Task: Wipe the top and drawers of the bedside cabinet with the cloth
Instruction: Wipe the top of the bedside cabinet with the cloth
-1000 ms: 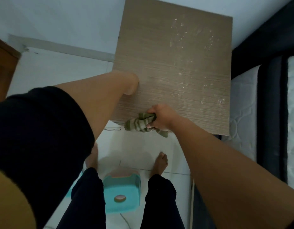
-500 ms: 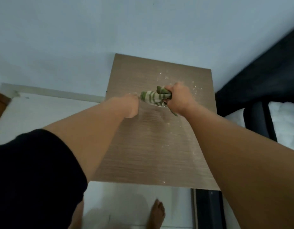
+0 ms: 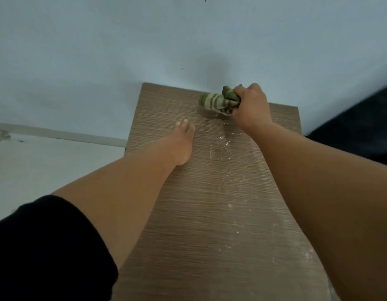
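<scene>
The bedside cabinet's wood-grain top (image 3: 201, 213) fills the middle of the view, its far edge against the wall. White crumbs and dust (image 3: 223, 146) lie scattered down its right half. My right hand (image 3: 250, 107) grips a bunched green-and-white striped cloth (image 3: 216, 102) and presses it on the top near the far edge. My left hand (image 3: 181, 144) rests flat on the top, left of centre, fingers stretched out, holding nothing. The drawers are out of sight below the top.
A pale blue wall (image 3: 144, 51) stands directly behind the cabinet. White floor (image 3: 47, 166) with a skirting strip lies to the left. A dark bed frame (image 3: 357, 127) sits close on the right.
My right hand has carried the cloth from the near edge across the top to its far edge by the wall. My left hand has opened flat on the surface. The view has tilted up.
</scene>
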`<state>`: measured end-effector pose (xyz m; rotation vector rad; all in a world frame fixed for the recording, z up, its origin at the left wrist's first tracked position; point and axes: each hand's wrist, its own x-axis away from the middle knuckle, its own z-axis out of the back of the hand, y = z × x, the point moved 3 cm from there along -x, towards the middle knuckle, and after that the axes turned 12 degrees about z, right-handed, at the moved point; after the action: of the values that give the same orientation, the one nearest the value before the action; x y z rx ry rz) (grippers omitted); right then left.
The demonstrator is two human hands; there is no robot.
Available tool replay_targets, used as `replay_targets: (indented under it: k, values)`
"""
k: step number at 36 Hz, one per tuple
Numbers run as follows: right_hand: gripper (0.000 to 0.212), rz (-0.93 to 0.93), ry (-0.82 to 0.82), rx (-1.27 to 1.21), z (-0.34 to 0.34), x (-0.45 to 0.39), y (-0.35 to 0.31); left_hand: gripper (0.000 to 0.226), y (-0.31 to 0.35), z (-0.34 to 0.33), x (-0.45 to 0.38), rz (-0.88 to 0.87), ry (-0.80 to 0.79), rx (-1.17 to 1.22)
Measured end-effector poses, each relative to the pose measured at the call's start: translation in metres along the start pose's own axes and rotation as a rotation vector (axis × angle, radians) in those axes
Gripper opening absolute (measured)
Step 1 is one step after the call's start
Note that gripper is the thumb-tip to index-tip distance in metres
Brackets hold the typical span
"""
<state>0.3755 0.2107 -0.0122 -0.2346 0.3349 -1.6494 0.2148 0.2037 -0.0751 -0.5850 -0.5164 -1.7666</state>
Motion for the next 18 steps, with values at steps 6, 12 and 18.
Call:
replay_targets:
  k: [6,12,18]
  values:
    - [0.032,-0.028,0.038,-0.025,-0.023,-0.028,0.011,0.086,0.003,0.016,-0.018,-0.003,0.008,-0.095]
    - [0.037,-0.073,0.025,0.028,-0.048,-0.045,0.015,0.088,0.003,0.012,-0.032,0.037,-0.02,-0.056]
    - [0.045,-0.069,-0.018,0.115,-0.061,-0.05,0.017,0.093,0.001,0.015,-0.033,0.044,-0.061,-0.037]
